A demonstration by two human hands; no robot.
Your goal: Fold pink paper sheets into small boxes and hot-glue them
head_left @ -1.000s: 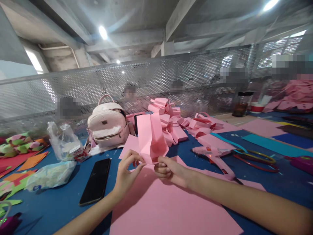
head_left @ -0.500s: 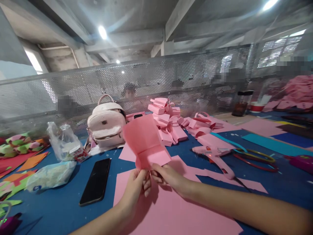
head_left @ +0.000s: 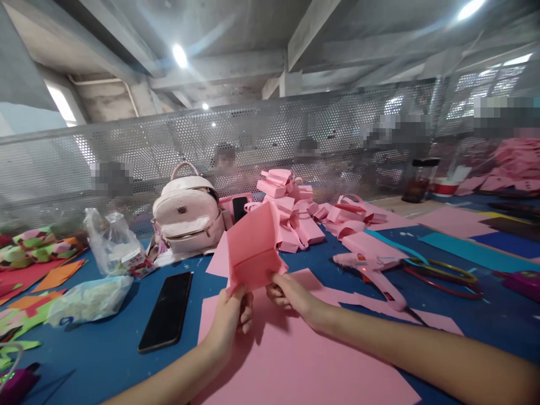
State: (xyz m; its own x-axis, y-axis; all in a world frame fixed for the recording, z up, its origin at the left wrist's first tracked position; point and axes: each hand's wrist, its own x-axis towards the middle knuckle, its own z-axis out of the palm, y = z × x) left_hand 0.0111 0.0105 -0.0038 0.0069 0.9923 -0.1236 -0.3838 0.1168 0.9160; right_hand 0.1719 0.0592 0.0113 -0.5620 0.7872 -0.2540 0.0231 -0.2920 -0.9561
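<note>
Two hands (head_left: 231, 315), I see from here, pinch a folded pink sheet (head_left: 253, 242) above the blue bench (head_left: 105, 354); beyond them stands a perforated screen (head_left: 261, 124), concrete beams (head_left: 223, 73) overhead.

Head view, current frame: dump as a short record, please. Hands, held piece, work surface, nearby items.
left_hand: left hand pinching the held piece at its lower left
right_hand: right hand pinching it at its lower right
held_piece: folded pink piece, creased across, raised above the flat pink sheet
surface: blue table
left_side: black phone, screen dark
right_side: pink glue gun, small light lit
behind: pale backpack; pile of pink pieces
</note>
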